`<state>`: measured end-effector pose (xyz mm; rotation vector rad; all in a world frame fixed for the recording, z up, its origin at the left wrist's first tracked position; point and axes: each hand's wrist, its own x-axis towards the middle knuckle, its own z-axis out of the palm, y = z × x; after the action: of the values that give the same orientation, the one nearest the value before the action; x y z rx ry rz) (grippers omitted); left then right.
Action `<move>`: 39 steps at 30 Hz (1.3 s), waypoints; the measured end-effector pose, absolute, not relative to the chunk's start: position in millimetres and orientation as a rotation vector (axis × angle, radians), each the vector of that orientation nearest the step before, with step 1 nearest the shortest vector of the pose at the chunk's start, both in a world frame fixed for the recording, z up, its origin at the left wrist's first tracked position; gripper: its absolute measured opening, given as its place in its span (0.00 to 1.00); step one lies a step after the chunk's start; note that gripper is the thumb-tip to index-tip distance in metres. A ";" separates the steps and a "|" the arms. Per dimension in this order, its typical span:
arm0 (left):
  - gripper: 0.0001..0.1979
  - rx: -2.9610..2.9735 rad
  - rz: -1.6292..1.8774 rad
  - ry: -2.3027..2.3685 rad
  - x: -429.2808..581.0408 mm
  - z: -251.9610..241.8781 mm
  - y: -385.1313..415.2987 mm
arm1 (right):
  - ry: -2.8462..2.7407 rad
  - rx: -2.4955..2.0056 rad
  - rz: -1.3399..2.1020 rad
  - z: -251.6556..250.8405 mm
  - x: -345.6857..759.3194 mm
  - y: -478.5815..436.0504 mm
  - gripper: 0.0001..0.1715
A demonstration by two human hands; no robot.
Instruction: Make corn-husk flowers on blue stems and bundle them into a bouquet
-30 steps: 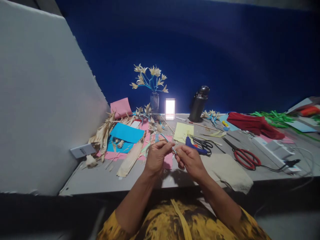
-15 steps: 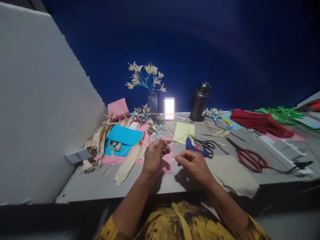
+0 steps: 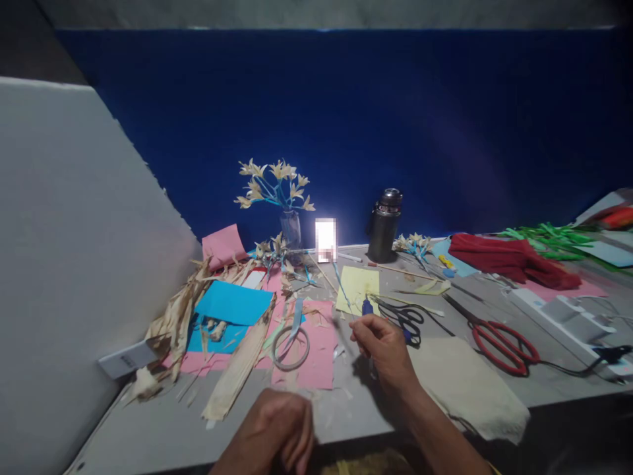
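Pinched in the fingertips of my right hand (image 3: 383, 346) is a thin blue-wrapped stem (image 3: 342, 287). It slants up and away, and its far end is lost against the bright light. My left hand (image 3: 277, 429) is curled closed near the table's front edge, and nothing shows in it. Beyond it, a roll of tape (image 3: 291, 348) lies on pink paper (image 3: 316, 369). A blue glue gun (image 3: 366, 307) lies just past my right hand, partly hidden by it. Black-handled scissors (image 3: 408, 320) rest beside the glue gun.
A glass vase (image 3: 291, 227) of pale dried-husk flowers (image 3: 281, 170) stands at the back, with a dark flask (image 3: 384, 227) to its right. Dried husks (image 3: 180, 310) and blue paper (image 3: 235, 303) lie left. Red-handled scissors (image 3: 507, 346), a power strip (image 3: 548, 323) and red cloth (image 3: 514, 258) lie right.
My left hand has let go of the stem and drawn back toward the table edge, uncovering the tape roll. My right hand keeps the stem. The view has tilted up.
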<state>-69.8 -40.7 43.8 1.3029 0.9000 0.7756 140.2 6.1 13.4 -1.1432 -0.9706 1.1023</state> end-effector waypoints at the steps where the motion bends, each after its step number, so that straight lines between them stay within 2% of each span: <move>1: 0.29 1.335 0.881 1.030 -78.6 42.6 -41.6 | -0.958 -1.126 1.129 12.0 140.4 7.0 0.20; 3: 0.21 1.347 1.053 1.332 -91.4 41.2 -37.2 | -0.920 -1.080 1.211 9.1 139.1 7.3 0.22; 6: 0.25 1.209 1.133 1.480 -91.6 45.1 -25.5 | -0.863 -1.014 1.331 4.1 134.5 4.5 0.24; 7: 0.26 1.189 1.148 1.452 -86.2 48.0 -22.6 | -0.872 -0.999 1.340 2.6 133.1 2.8 0.23; 9: 0.20 1.236 1.205 1.392 -69.1 54.1 -19.3 | -0.955 -0.979 1.310 0.3 131.2 -1.2 0.21; 11: 0.21 1.266 1.185 1.267 -48.6 57.3 -18.2 | -1.072 -0.962 1.246 -0.9 130.6 -5.6 0.19; 15: 0.08 1.407 1.251 1.084 -18.6 49.1 -15.3 | -1.219 -0.943 1.151 -2.8 131.0 -10.0 0.12; 18: 0.04 1.455 1.295 1.091 -12.0 37.5 -10.5 | -1.270 -0.991 1.085 -6.2 130.3 -6.6 0.10; 25: 0.07 1.399 1.342 1.156 -23.3 19.6 9.4 | -1.373 -1.178 1.038 -9.0 127.5 6.8 0.09; 29: 0.06 1.381 1.353 1.177 -29.6 16.7 17.3 | -1.429 -1.233 0.870 3.1 128.6 7.9 0.09; 39: 0.08 1.388 1.431 1.100 -29.5 16.5 18.2 | -1.642 -1.039 0.527 28.4 125.2 7.0 0.05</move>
<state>-29.5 18.2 16.5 1.3880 1.1004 1.4308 125.2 7.0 28.4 -1.0393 -1.6423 0.5273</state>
